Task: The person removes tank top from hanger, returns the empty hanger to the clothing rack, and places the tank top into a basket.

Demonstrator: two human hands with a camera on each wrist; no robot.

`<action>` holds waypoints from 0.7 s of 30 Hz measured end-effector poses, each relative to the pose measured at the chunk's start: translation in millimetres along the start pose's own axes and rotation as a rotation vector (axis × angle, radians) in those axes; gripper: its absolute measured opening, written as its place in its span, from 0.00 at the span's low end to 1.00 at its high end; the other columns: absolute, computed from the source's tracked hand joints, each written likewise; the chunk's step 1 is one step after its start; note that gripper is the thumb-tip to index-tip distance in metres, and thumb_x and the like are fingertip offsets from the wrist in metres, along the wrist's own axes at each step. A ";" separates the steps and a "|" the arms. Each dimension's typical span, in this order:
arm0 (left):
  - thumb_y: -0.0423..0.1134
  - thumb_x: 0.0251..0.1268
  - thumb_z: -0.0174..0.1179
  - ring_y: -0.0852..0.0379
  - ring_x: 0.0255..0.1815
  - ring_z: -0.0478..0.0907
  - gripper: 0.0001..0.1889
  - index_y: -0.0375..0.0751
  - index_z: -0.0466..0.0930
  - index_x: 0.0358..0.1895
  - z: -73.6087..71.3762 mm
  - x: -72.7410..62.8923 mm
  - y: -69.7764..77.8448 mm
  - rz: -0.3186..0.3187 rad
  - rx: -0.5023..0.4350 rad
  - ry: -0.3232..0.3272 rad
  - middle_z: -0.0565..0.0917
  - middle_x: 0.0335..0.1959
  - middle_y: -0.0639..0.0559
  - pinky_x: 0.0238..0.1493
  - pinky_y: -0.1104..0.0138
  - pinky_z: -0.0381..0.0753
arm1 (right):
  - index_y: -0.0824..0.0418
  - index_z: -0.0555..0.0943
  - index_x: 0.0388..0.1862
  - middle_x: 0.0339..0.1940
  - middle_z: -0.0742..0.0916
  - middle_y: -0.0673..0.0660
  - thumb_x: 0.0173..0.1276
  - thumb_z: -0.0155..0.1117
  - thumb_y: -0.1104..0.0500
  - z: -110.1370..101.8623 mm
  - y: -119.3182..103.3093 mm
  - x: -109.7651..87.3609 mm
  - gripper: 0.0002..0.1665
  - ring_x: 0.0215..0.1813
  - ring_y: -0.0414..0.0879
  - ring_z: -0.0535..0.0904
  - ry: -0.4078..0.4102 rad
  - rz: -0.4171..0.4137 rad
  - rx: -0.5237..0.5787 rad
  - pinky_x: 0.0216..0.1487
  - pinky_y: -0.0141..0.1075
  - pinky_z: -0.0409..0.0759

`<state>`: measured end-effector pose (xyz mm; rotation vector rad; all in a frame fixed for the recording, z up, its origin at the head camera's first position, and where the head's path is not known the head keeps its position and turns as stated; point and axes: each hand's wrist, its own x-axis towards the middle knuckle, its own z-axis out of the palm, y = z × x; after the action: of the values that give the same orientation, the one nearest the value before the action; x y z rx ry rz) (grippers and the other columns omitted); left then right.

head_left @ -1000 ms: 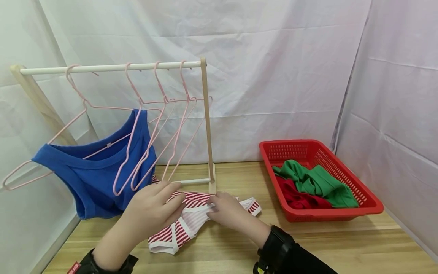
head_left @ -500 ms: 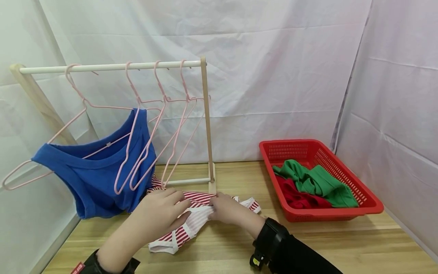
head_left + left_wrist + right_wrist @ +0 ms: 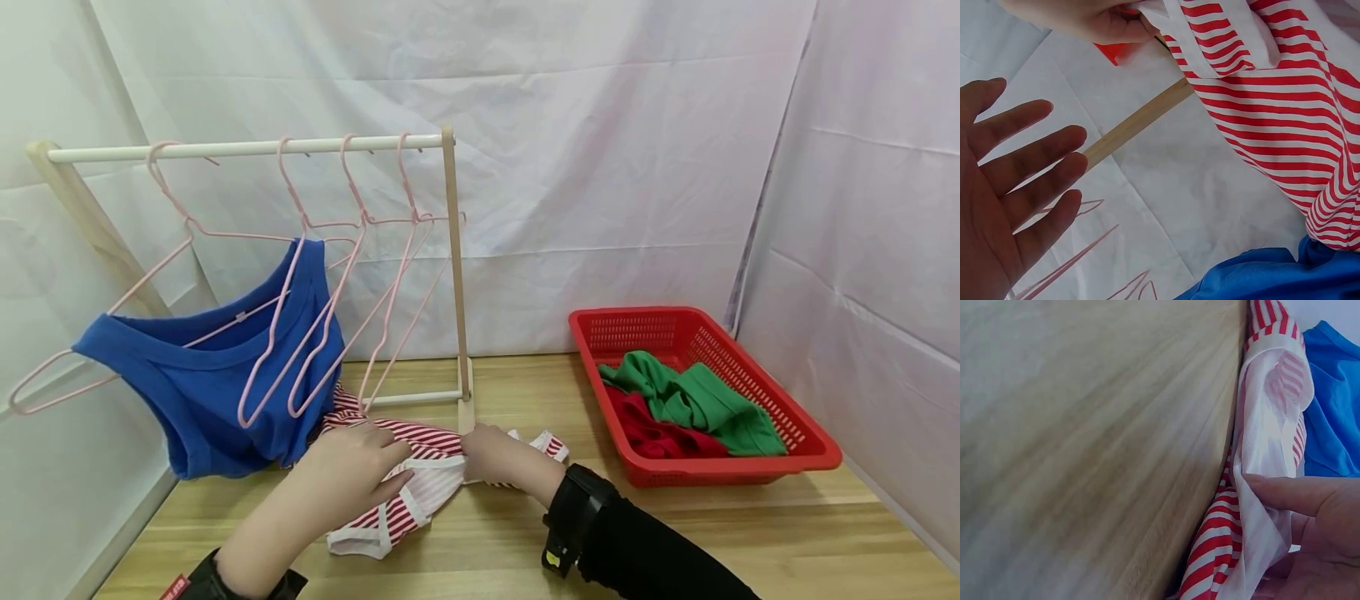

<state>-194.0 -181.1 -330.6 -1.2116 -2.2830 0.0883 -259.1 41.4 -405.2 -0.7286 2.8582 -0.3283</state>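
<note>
A striped red-and-white top [image 3: 435, 487] with white trim lies on the table [image 3: 540, 550], partly covered by both hands. My right hand [image 3: 498, 458] pinches its white-trimmed edge; in the right wrist view the thumb [image 3: 1279, 490] presses the pale inner cloth [image 3: 1260, 519] with the fingers behind. Above the garment's left part is my left hand [image 3: 352, 467], palm down. Its fingers [image 3: 1041, 156] are spread and fairly straight in the left wrist view, holding nothing. Behind it hangs a blue tank top [image 3: 225, 358] on a pink hanger [image 3: 153, 271].
A wooden rack [image 3: 455, 275] with a white rail [image 3: 240, 150] stands at the back left. Several bare pink hangers [image 3: 382, 333] hang low near my left hand. To the right sits a red basket [image 3: 817, 454] holding a green garment [image 3: 705, 404] and a red garment [image 3: 660, 433].
My left hand has lowered slightly over the striped top, its fingers more outstretched. My right hand keeps hold of the edge with only a slight shift. The front bare hangers sway a little.
</note>
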 end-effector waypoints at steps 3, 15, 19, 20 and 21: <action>0.48 0.55 0.70 0.55 0.26 0.77 0.11 0.48 0.80 0.31 0.6 -0.8 1.6 -0.008 0.003 -0.008 0.79 0.24 0.55 0.24 0.60 0.76 | 0.61 0.77 0.36 0.28 0.80 0.52 0.59 0.68 0.64 0.6 -0.9 0.1 0.09 0.28 0.43 0.72 0.010 0.012 0.035 0.30 0.34 0.73; 0.51 0.59 0.67 0.55 0.31 0.79 0.11 0.48 0.83 0.35 9.7 -1.6 5.8 -0.043 -0.021 -0.058 0.81 0.28 0.56 0.32 0.60 0.79 | 0.60 0.79 0.31 0.26 0.81 0.52 0.64 0.61 0.68 -9.8 -1.7 -11.8 0.04 0.28 0.45 0.73 0.132 -0.008 0.016 0.33 0.37 0.73; 0.51 0.61 0.65 0.56 0.32 0.80 0.11 0.49 0.84 0.38 12.1 -0.8 6.6 -0.076 -0.063 -0.119 0.83 0.31 0.56 0.32 0.60 0.80 | 0.56 0.82 0.35 0.31 0.85 0.49 0.63 0.65 0.64 -18.5 -1.0 -17.4 0.04 0.31 0.46 0.70 0.199 0.020 -0.004 0.37 0.41 0.64; 0.51 0.61 0.65 0.57 0.32 0.81 0.11 0.49 0.84 0.38 12.8 -0.6 6.5 -0.084 -0.082 -0.127 0.83 0.31 0.57 0.32 0.60 0.80 | 0.55 0.83 0.35 0.32 0.86 0.48 0.62 0.65 0.64 -20.1 0.1 -18.5 0.04 0.32 0.46 0.69 0.216 0.022 -0.005 0.37 0.41 0.62; 0.50 0.61 0.65 0.57 0.32 0.81 0.11 0.49 0.84 0.38 13.5 -0.4 6.1 -0.091 -0.102 -0.130 0.83 0.31 0.57 0.32 0.60 0.80 | 0.55 0.84 0.36 0.33 0.86 0.47 0.62 0.66 0.63 -21.5 1.4 -19.8 0.05 0.32 0.46 0.69 0.232 0.018 -0.001 0.37 0.41 0.61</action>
<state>-196.0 -175.2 -344.1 -1.1821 -2.4789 0.0173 -247.4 55.9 -382.7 -0.7063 3.0794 -0.4357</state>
